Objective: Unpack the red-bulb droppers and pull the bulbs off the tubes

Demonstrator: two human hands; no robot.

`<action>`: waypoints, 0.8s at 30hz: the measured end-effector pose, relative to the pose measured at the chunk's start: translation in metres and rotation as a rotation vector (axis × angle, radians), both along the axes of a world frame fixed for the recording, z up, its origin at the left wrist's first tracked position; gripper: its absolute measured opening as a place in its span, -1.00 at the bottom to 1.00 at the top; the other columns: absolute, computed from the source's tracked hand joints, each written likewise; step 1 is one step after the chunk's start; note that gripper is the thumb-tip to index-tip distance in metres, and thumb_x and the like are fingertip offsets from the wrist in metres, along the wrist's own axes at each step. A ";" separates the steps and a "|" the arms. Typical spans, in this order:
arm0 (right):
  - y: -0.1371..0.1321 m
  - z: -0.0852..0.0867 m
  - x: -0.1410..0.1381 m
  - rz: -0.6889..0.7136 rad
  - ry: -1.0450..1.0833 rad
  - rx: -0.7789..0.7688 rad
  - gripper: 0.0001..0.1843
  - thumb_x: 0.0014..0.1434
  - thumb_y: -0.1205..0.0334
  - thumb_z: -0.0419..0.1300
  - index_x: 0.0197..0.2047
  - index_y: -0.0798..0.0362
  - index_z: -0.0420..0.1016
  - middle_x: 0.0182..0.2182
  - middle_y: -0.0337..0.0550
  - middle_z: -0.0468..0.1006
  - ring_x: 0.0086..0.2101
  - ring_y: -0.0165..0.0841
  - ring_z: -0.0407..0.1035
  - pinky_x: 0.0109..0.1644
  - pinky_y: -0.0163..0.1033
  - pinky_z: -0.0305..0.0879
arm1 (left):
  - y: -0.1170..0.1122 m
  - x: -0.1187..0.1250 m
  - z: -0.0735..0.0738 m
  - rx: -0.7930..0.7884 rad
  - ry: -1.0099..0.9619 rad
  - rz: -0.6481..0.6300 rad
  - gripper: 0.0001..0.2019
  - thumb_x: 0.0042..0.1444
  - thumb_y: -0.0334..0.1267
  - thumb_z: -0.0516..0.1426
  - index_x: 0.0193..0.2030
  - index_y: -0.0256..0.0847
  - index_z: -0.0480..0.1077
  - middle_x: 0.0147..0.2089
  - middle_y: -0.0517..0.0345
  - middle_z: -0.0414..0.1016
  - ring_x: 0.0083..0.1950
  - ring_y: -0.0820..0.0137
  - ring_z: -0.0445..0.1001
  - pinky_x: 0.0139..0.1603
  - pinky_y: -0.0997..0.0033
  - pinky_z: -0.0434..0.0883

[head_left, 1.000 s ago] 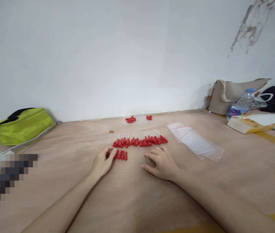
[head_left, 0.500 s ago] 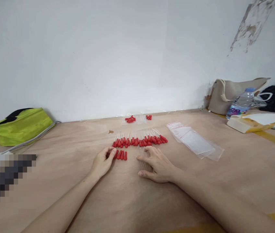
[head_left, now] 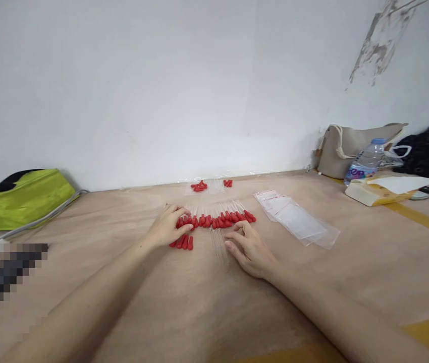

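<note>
A row of glass droppers with red bulbs (head_left: 222,219) lies across the wooden surface (head_left: 199,302). My left hand (head_left: 169,227) is at the row's left end, thumb and bent fingers closed round a red bulb there. Just below it lie a few loose red bulbs (head_left: 182,243). Several clear glass tubes (head_left: 218,242) lie side by side in the middle. My right hand (head_left: 248,247) rests beside them, fingers loosely bent and apart, fingertips at the tubes, holding nothing that I can see.
A fanned stack of clear zip bags (head_left: 298,219) lies right of the droppers. A small bag with red bulbs (head_left: 199,186) sits by the wall. Far right: a beige bag (head_left: 351,146), a water bottle (head_left: 364,161), a yellow box (head_left: 373,194). A green bag (head_left: 21,196) is at the left.
My left hand has moved forward from the loose red bulbs to the left end of the dropper row. My right hand's fingers have curled back from lying flat on the glass tubes.
</note>
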State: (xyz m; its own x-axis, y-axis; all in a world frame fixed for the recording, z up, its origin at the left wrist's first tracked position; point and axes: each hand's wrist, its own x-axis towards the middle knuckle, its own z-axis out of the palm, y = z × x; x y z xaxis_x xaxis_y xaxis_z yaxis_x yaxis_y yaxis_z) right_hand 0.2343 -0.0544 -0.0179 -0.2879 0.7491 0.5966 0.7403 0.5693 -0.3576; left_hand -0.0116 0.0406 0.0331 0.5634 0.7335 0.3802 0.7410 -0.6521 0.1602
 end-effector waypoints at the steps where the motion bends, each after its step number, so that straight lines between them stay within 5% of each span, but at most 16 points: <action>1: 0.000 0.000 0.002 -0.011 0.006 0.006 -0.77 0.19 0.18 -0.03 -0.18 0.03 0.39 -0.23 -0.08 0.25 -0.25 -0.36 0.24 -0.18 -0.20 0.26 | 0.006 0.003 0.001 -0.003 0.031 -0.013 -0.75 -0.02 -0.08 0.09 -0.23 -0.13 0.38 -0.13 0.09 0.32 -0.09 0.26 0.28 -0.04 0.28 0.21; 10: 0.000 -0.001 0.004 -0.012 0.021 -0.005 -0.77 0.21 0.19 -0.06 -0.26 0.04 0.39 -0.24 -0.09 0.26 -0.24 -0.36 0.24 -0.16 -0.18 0.25 | 0.019 0.015 -0.006 0.000 0.067 -0.008 -0.79 -0.02 -0.08 0.10 -0.41 -0.18 0.36 -0.26 0.12 0.34 -0.20 0.31 0.33 -0.12 0.32 0.25; 15: 0.001 -0.003 0.005 -0.023 0.029 -0.025 -0.78 0.19 0.18 -0.05 -0.24 0.04 0.38 -0.23 -0.08 0.27 -0.23 -0.36 0.26 -0.14 -0.19 0.27 | 0.007 0.014 -0.013 0.028 -0.256 0.118 -0.79 0.08 -0.14 0.01 -0.37 -0.22 0.35 -0.29 0.10 0.39 -0.19 0.32 0.36 -0.12 0.31 0.28; 18: 0.003 -0.006 0.005 -0.057 0.077 0.027 -0.65 0.16 0.16 0.00 0.00 0.08 0.27 -0.13 0.01 0.26 -0.10 -0.28 0.23 -0.03 -0.13 0.24 | -0.012 0.011 -0.022 -0.100 -0.587 0.175 -0.78 0.09 -0.13 0.01 -0.25 -0.24 0.32 -0.29 0.10 0.42 -0.26 0.37 0.41 -0.24 0.38 0.34; 21: 0.004 -0.006 0.004 -0.139 0.085 0.125 -0.33 0.10 0.09 0.07 0.22 0.12 -0.04 0.06 0.12 0.15 0.06 -0.15 0.09 0.08 -0.02 0.15 | -0.037 0.012 -0.033 -0.303 -0.727 0.052 -0.78 0.09 -0.16 0.03 -0.19 -0.25 0.29 -0.35 0.12 0.44 -0.36 0.43 0.42 -0.35 0.45 0.36; 24: 0.001 -0.002 0.005 -0.156 0.003 0.216 -0.27 0.07 0.02 0.10 0.24 0.08 -0.03 0.13 0.10 0.09 0.10 -0.10 0.04 0.09 0.02 0.11 | -0.058 0.020 -0.043 -0.391 -0.687 -0.101 -0.82 0.10 -0.22 0.05 -0.19 -0.25 0.31 -0.30 0.08 0.45 -0.29 0.42 0.43 -0.27 0.43 0.38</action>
